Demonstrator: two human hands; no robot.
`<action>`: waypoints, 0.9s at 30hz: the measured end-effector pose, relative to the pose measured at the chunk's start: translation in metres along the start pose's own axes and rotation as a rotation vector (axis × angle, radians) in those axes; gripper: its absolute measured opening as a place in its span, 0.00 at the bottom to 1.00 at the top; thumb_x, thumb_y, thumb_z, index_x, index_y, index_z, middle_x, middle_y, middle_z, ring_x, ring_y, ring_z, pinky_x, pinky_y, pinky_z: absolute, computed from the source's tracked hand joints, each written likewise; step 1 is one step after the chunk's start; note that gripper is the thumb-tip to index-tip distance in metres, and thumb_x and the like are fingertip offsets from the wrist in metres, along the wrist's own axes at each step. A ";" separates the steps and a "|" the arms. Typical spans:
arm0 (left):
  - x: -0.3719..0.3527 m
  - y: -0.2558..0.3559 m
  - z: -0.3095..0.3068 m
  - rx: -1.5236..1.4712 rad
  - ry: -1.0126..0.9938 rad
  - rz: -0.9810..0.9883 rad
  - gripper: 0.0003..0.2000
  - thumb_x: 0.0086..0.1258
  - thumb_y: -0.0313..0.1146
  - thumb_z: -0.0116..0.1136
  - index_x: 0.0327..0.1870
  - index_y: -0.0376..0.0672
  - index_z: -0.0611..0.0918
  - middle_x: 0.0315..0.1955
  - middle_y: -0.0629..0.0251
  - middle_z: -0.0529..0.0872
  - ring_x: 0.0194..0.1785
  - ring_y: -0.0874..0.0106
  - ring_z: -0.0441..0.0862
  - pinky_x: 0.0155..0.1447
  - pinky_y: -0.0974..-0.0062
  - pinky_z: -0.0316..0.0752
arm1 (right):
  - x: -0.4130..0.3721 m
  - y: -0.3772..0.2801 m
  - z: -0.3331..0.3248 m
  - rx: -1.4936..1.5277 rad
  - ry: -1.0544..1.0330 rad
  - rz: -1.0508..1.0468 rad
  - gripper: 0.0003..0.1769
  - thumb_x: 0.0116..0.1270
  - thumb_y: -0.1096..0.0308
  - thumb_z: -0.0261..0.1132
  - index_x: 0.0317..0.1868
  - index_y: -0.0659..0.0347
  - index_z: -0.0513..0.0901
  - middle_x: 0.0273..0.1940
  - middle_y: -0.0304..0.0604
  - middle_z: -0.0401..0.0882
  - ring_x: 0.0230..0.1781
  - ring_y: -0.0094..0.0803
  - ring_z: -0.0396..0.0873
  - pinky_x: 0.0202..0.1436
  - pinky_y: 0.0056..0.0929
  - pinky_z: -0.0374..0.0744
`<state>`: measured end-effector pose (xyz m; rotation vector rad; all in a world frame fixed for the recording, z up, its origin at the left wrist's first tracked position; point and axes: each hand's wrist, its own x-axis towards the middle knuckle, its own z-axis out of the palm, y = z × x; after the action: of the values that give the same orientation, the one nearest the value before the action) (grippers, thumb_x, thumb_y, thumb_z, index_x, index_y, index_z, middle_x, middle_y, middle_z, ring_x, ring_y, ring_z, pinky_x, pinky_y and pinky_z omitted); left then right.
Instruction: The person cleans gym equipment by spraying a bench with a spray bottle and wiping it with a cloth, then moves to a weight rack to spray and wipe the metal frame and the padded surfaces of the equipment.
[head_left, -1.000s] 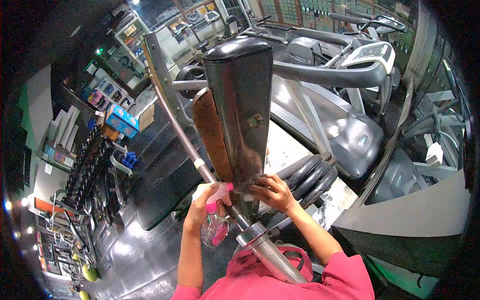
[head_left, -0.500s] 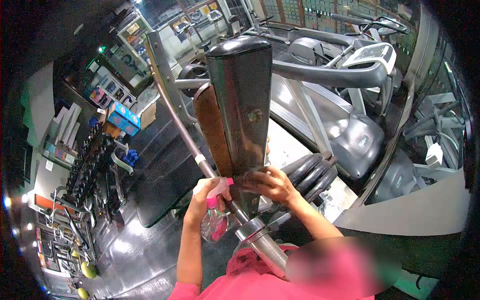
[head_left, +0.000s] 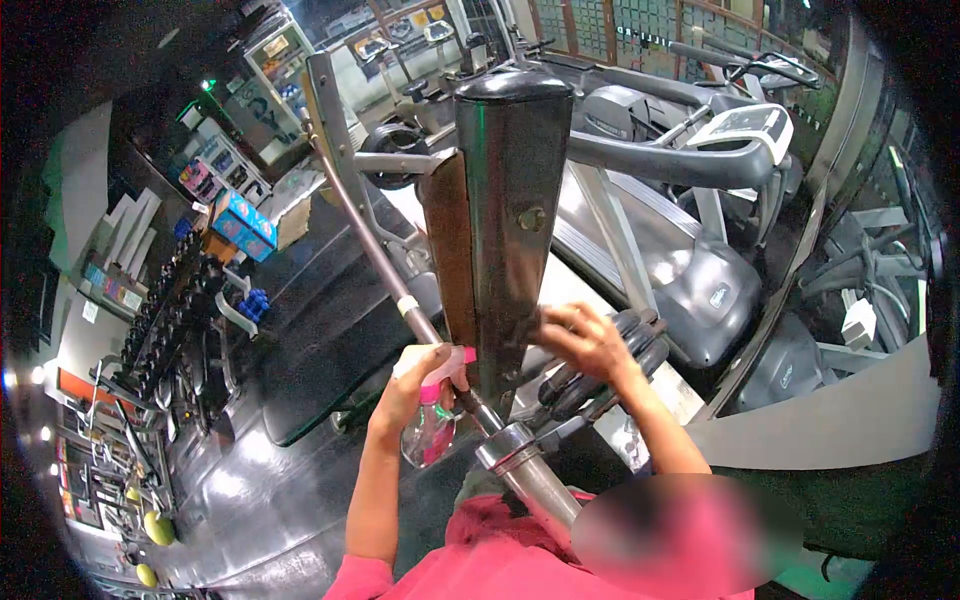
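Note:
My left hand point(head_left: 418, 378) is wrapped round the neck of a clear spray bottle point(head_left: 430, 435) with a pink and white trigger head, beside the barbell point(head_left: 372, 235). The bottle hangs nearly upright with some pink showing in its lower part. My right hand point(head_left: 588, 345) is at the right side of a tall black padded post point(head_left: 510, 200), its fingers bent toward the surface. A dark patch lies at its fingertips; blur and the dark post hide what it is. The barbell's thick metal sleeve point(head_left: 545, 490) runs down toward my pink shirt.
A treadmill point(head_left: 690, 250) stands behind the post to the right. Black weight plates point(head_left: 640, 345) hang below my right forearm. On the left are a dumbbell rack point(head_left: 165, 330), a dark bench point(head_left: 320, 380) and a blue box point(head_left: 243, 228).
My right hand has moved right, from the front of the post to its right side. The view has shifted slightly. My left hand still grips the spray bottle.

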<state>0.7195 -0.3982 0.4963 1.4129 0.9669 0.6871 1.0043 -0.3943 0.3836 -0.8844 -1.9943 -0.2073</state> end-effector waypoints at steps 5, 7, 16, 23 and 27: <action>-0.005 0.001 0.000 0.020 -0.022 0.012 0.25 0.72 0.52 0.47 0.30 0.36 0.82 0.23 0.61 0.84 0.19 0.74 0.79 0.26 0.79 0.72 | 0.045 -0.003 -0.078 0.198 0.006 0.248 0.23 0.51 0.76 0.70 0.51 0.54 0.82 0.53 0.49 0.77 0.53 0.48 0.78 0.57 0.41 0.78; -0.006 0.003 -0.002 0.023 -0.050 0.038 0.25 0.71 0.53 0.48 0.30 0.36 0.82 0.24 0.61 0.84 0.20 0.74 0.79 0.26 0.79 0.71 | 0.061 -0.009 -0.101 0.255 0.043 0.245 0.20 0.55 0.74 0.69 0.51 0.58 0.81 0.53 0.51 0.76 0.54 0.48 0.78 0.57 0.39 0.76; -0.013 0.005 -0.001 -0.025 -0.059 0.060 0.26 0.69 0.54 0.48 0.30 0.36 0.83 0.23 0.61 0.84 0.20 0.74 0.79 0.27 0.78 0.72 | 0.150 -0.058 -0.160 0.628 -0.179 0.094 0.20 0.57 0.67 0.65 0.51 0.61 0.78 0.50 0.49 0.79 0.53 0.42 0.78 0.59 0.36 0.73; -0.044 0.006 -0.029 -0.158 0.109 0.154 0.22 0.68 0.45 0.44 0.30 0.33 0.81 0.23 0.59 0.84 0.19 0.74 0.78 0.26 0.78 0.72 | 0.222 -0.089 -0.106 0.645 -0.404 -0.156 0.18 0.59 0.59 0.63 0.44 0.64 0.81 0.38 0.54 0.81 0.41 0.50 0.81 0.48 0.40 0.78; -0.070 -0.005 -0.066 -0.146 0.221 0.181 0.23 0.69 0.47 0.45 0.28 0.33 0.81 0.23 0.56 0.84 0.17 0.73 0.78 0.24 0.78 0.73 | 0.262 -0.109 -0.072 0.554 -0.580 -0.078 0.23 0.58 0.54 0.64 0.45 0.64 0.83 0.37 0.57 0.85 0.39 0.52 0.85 0.48 0.42 0.82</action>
<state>0.6286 -0.4272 0.5071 1.3246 0.9450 1.0460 0.8967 -0.3752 0.6558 -0.5348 -2.4318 0.6005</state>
